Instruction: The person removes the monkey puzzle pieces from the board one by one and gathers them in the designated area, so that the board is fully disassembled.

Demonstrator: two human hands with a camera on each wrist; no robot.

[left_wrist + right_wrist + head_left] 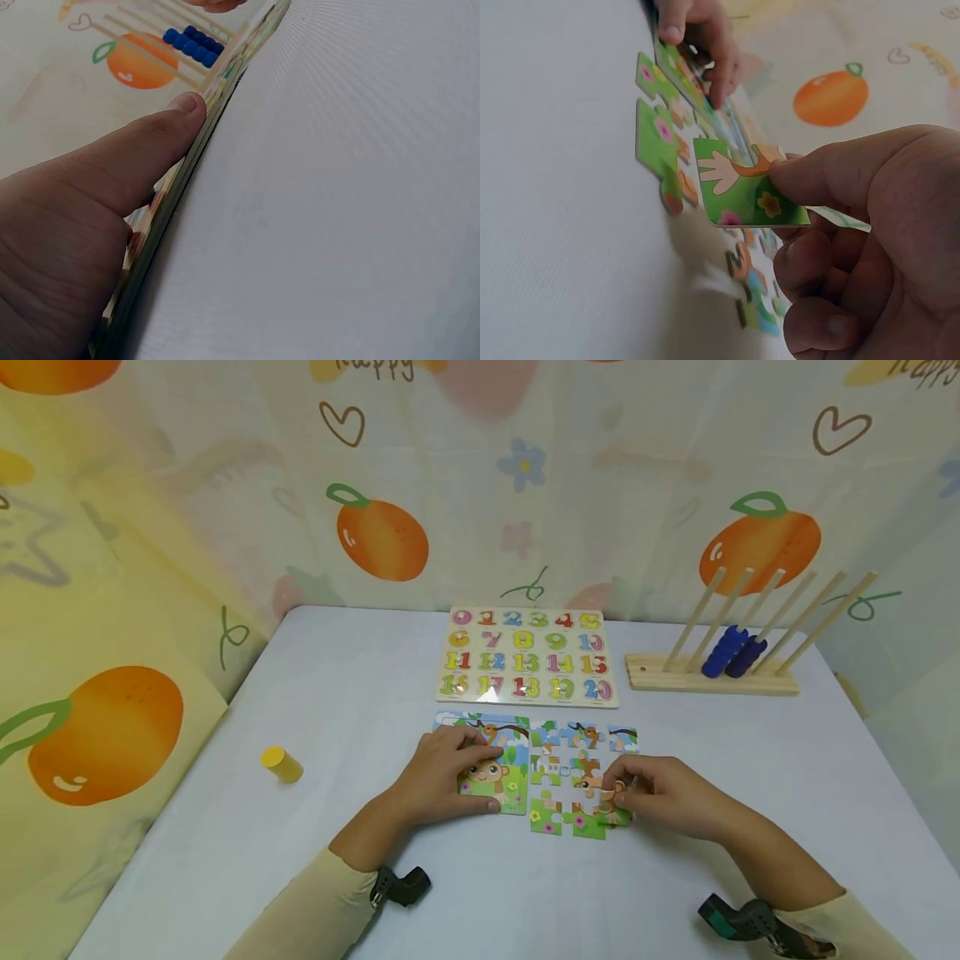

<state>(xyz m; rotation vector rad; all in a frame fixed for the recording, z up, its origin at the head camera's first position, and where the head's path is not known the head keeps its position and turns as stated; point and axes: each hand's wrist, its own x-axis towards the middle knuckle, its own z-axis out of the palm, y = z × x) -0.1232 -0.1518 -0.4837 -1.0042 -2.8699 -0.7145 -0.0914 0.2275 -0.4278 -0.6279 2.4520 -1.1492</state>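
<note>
A green jigsaw piece (pixel 742 201) with a pale paw and flowers is pinched between the thumb and curled fingers of my right hand (pixel 667 795). It is tilted up above the table at the lower right of the loose jigsaw pieces (pixel 546 768). These lie in loose rows, slightly apart, showing parts of an animal picture. Left of them is a flat picture board (pixel 516 795) with a monkey on grass. My left hand (pixel 442 777) rests on this board, its fingers spread over the top and the thumb (pixel 176 120) along the near edge. That hand covers the board's left part.
Behind the puzzle lies a wooden number board (pixel 525 656). A bead rack (pixel 712 681) with upright pegs and blue beads stands at the back right. A yellow cylinder (pixel 282 764) lies on the white-covered table (pixel 187 843) at the left.
</note>
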